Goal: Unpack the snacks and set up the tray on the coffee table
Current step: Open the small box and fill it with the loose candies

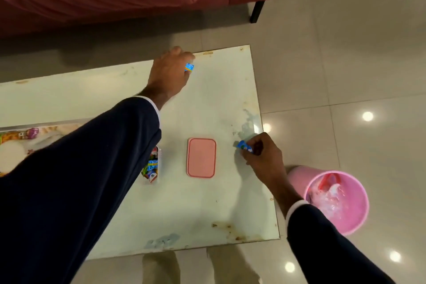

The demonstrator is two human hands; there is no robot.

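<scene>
Blue snack packets sit pinched in both hands, left (171,71) far, right (260,157) near, seemingly touching the table (207,210).

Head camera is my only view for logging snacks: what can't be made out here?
- Open snack container: mostly hidden by the dark left sleeve.
- Patterned tray: cut by the left edge.
- Small blue packets in left hand and right hand: labels too small.
- Pink bin contents: blurred.
</scene>
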